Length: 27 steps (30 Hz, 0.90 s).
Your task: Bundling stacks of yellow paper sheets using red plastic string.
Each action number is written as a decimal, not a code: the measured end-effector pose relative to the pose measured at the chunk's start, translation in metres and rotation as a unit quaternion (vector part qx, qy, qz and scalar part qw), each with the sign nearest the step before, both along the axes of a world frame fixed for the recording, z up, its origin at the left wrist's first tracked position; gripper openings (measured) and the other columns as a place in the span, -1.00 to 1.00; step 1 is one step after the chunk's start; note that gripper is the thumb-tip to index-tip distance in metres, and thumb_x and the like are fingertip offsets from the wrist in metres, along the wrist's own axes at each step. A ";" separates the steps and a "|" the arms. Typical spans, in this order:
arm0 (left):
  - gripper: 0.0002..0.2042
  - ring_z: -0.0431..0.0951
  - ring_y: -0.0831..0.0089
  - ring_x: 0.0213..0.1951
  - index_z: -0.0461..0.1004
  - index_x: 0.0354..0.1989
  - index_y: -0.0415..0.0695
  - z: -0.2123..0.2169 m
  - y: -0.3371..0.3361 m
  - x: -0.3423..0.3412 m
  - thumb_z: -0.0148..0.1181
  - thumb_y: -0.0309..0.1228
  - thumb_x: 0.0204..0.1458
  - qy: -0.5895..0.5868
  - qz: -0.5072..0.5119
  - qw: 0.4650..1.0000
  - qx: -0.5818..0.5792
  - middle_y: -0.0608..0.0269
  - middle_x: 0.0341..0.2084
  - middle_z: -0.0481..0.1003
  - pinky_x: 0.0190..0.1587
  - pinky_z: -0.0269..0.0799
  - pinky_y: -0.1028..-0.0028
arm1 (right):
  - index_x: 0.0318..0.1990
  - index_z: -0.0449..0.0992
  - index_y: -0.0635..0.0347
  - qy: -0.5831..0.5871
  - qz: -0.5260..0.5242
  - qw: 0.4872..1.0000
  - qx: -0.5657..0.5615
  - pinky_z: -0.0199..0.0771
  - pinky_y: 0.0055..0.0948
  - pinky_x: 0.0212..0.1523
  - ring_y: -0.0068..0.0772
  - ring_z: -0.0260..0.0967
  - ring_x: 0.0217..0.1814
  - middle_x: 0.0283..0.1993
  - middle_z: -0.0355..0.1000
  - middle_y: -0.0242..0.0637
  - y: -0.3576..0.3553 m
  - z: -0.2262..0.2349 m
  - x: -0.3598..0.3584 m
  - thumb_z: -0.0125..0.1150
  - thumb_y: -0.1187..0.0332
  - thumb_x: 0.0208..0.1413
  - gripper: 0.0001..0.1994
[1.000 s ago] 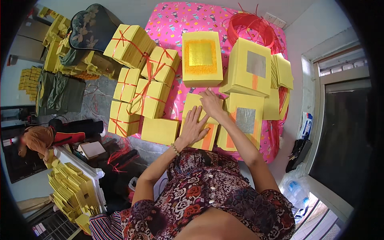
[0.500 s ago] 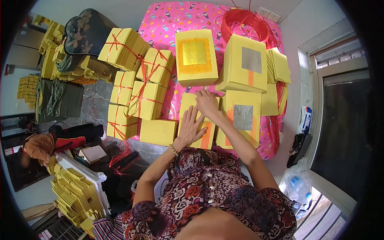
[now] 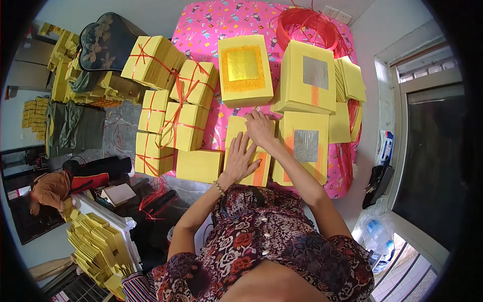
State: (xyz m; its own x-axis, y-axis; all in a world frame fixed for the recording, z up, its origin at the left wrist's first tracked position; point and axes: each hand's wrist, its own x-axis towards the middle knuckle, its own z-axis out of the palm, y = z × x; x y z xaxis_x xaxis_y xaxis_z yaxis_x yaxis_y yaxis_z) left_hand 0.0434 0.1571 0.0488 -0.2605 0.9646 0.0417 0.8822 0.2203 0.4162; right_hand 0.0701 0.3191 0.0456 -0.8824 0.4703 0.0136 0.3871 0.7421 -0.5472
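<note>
A stack of yellow paper sheets (image 3: 234,127) with an orange stripe lies at the near edge of the pink table, in front of my body. My left hand (image 3: 240,160) rests flat on it with the fingers spread, hiding much of the top sheet. Just beyond, my right hand (image 3: 259,129) lies on the far part of the same stack, its fingers loosely stretched and slightly bent. To its right is a paper stack with a silver square (image 3: 305,146). Farther off stands a paper stack with a gold square (image 3: 245,70) in an orange patch.
Several yellow bundles tied with red strips (image 3: 185,123) stand at the left, behind a plain yellow stack (image 3: 199,167). A red coil (image 3: 307,30) lies at the back right. Another person (image 3: 53,189) bends near more yellow paper (image 3: 95,241) at the lower left.
My hands stay on the stack almost as before. The view has shifted very slightly, and the other person at the left has moved a little.
</note>
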 end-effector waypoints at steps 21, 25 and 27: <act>-0.31 -0.09 -0.16 0.38 0.18 0.32 -0.06 0.001 -0.001 -0.001 0.07 0.04 0.07 0.018 -0.003 1.000 -0.025 -0.19 0.35 0.00 0.37 -0.17 -0.03 | 0.00 0.44 0.22 -0.018 0.013 1.000 -0.011 0.33 0.01 0.04 0.07 0.29 0.10 0.00 0.34 -0.01 0.004 0.000 0.003 0.17 0.36 0.08 -0.68; -0.32 -0.09 -0.15 0.38 0.19 0.32 -0.06 0.002 0.000 -0.002 0.07 0.04 0.07 0.015 -0.006 1.000 -0.023 -0.19 0.35 0.00 0.38 -0.17 -0.02 | 0.00 0.44 0.21 -0.027 0.011 1.000 -0.010 0.34 0.00 0.05 0.08 0.29 0.11 0.00 0.34 -0.01 0.005 0.000 0.002 0.17 0.37 0.07 -0.68; -0.32 -0.08 -0.15 0.38 0.19 0.32 -0.06 0.003 -0.002 -0.002 0.08 0.03 0.07 0.009 -0.004 1.000 -0.016 -0.19 0.34 0.02 0.38 -0.17 -0.02 | 0.00 0.44 0.21 -0.031 0.013 0.999 -0.008 0.34 0.00 0.05 0.08 0.30 0.10 0.00 0.34 -0.01 0.005 0.000 0.002 0.17 0.37 0.07 -0.68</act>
